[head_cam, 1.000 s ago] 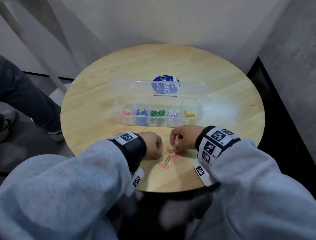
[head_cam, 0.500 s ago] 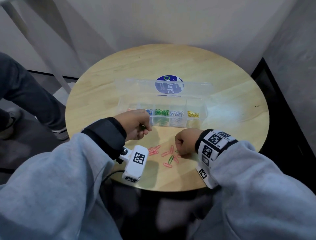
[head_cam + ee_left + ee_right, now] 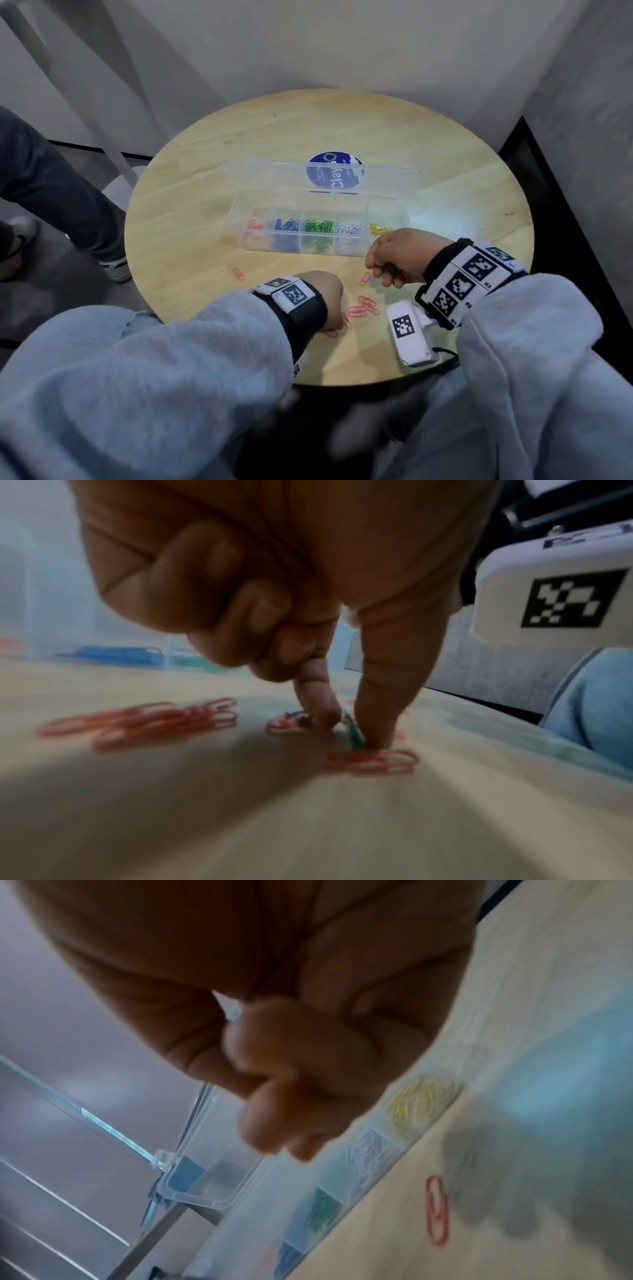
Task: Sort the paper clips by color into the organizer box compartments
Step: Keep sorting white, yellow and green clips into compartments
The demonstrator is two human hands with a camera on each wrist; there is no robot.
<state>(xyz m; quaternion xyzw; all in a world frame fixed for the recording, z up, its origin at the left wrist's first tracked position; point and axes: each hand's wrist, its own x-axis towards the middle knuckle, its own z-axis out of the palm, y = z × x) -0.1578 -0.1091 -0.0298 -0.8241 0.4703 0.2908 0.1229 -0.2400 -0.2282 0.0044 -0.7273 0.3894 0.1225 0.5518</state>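
Head view: clear plastic five-compartment organizer box (image 3: pixel 320 236) mid round wooden table (image 3: pixel 205 219); loose pink wire paper clips (image 3: pixel 364 307) betw. both hands. Left hand (image 3: pixel 325 296) down among them; right hand (image 3: pixel 399 257) curled nr. box.

Left wrist: thumb & forefinger pinching green wire paper clip (image 3: pixel 352 730); lift straight up, clear of pink ones, to green compartment.

Right wrist: fingers curled; contents, if any, can't tell.

I saw a round wooden table (image 3: pixel 342 130) standing in a corner of pale walls (image 3: pixel 308 44). To my left, another person's leg in dark trousers (image 3: pixel 51 192) stood just beside the table, a shoe (image 3: pixel 114 269) under its edge.
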